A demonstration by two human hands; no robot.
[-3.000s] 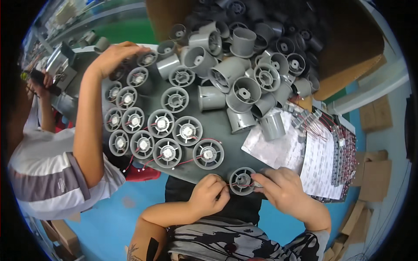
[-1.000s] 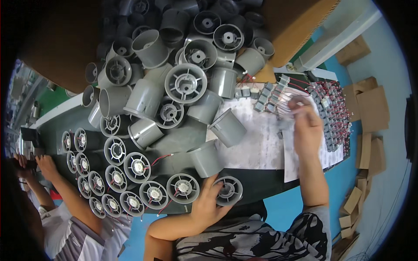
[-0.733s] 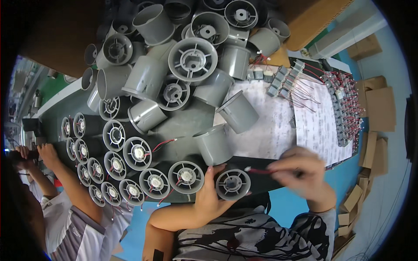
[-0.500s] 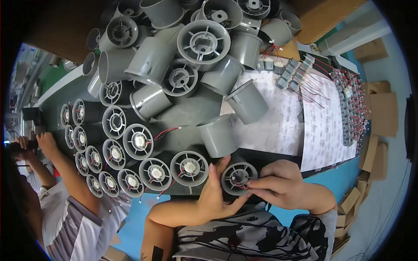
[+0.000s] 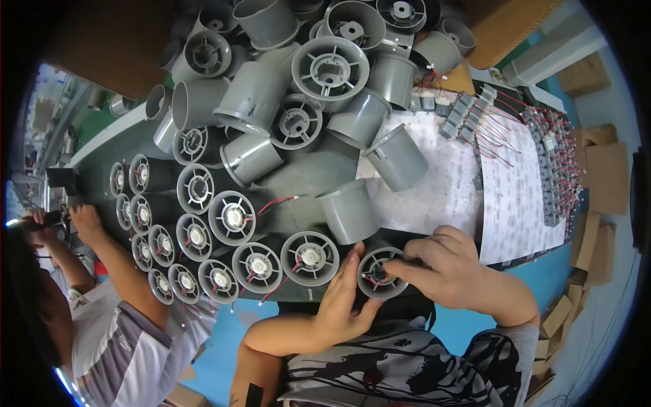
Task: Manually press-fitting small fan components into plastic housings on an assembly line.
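At the near edge of the surface [image 5: 305, 178], the gray spoked cup [image 5: 373, 274] lies between both hands, mouth facing the person, left hand [image 5: 339, 308] clamped round its left side, right hand [image 5: 444, 271] bunched over its right rim, grip unclear.

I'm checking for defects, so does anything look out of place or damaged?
One gray cup, on the left, lacks the white center seen in the wired cups beside it. A red wire juts rightward, unlike nearby ones. I see no spill or damage.
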